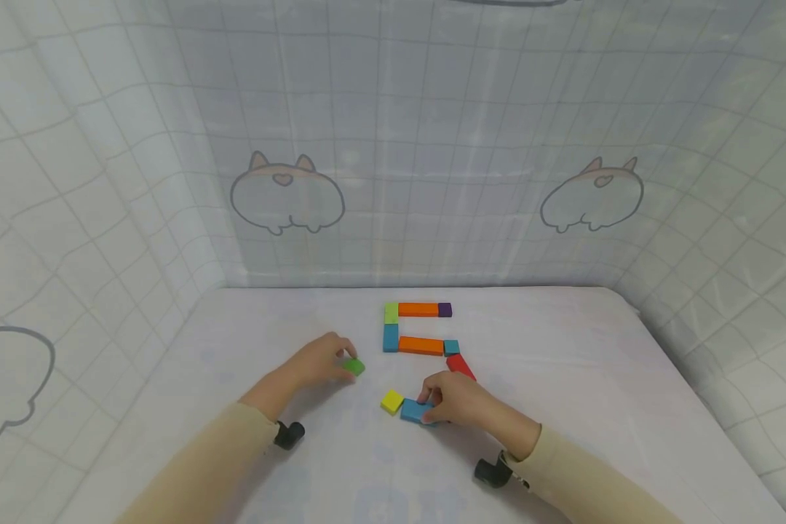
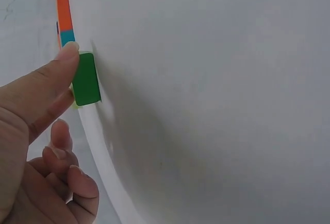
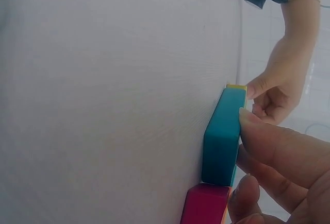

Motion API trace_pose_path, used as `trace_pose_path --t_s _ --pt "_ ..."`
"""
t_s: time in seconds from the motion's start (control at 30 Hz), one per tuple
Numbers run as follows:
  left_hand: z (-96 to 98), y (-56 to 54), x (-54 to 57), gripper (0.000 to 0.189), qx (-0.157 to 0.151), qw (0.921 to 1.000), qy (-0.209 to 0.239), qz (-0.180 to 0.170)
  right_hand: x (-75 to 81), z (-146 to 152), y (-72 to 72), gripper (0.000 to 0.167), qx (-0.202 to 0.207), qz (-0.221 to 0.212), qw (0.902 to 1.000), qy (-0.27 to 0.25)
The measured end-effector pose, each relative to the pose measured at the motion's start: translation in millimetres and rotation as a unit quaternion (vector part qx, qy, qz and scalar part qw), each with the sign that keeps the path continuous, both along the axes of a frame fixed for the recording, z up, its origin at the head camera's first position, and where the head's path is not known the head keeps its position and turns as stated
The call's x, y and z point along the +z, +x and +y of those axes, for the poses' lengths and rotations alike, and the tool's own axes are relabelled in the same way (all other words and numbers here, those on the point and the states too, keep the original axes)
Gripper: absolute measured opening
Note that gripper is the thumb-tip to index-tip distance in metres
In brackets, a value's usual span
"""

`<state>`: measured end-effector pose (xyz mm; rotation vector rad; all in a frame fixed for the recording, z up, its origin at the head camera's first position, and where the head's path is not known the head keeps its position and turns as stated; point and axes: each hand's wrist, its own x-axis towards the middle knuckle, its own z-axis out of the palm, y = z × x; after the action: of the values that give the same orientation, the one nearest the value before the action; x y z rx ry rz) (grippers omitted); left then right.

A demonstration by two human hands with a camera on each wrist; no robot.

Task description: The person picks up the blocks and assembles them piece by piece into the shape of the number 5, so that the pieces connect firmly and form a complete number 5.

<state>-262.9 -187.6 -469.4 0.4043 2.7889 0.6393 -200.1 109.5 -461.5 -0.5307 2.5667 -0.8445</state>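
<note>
My left hand (image 1: 321,359) pinches a small green block (image 1: 354,366) between thumb and fingers. The left wrist view shows the same green block (image 2: 86,80) with the thumb along its edge and the other fingers curled below. My right hand (image 1: 461,399) grips a long blue block (image 1: 414,411) by its sides, beside a yellow block (image 1: 391,402). In the right wrist view this block (image 3: 221,141) looks teal, and a magenta-looking block (image 3: 206,203) sits at its near end. Partly behind my right hand lies a red block (image 1: 461,366).
Farther back, blocks form a connected outline: light green (image 1: 391,313), blue (image 1: 391,338), two orange bars (image 1: 418,310), a purple block (image 1: 445,310) and a small teal one (image 1: 452,348). White cloth (image 1: 537,335) covers the table, and a gridded curtain stands behind it.
</note>
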Motion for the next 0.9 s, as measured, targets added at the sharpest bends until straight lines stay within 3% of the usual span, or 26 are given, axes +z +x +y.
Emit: trace_pose_path --t_s 0.3,0.9 --pt "11.8 9.4 0.5 0.038 -0.002 1.0000 -0.006 -0.002 -2.5 1.4 -2.3 0.017 0.000 0.000 1.0000 0.000" --pt "33.0 27.1 -2.8 0.037 -0.054 0.9985 0.011 -0.006 1.8 0.3 0.1 0.018 0.002 0.000 0.9999 -0.011"
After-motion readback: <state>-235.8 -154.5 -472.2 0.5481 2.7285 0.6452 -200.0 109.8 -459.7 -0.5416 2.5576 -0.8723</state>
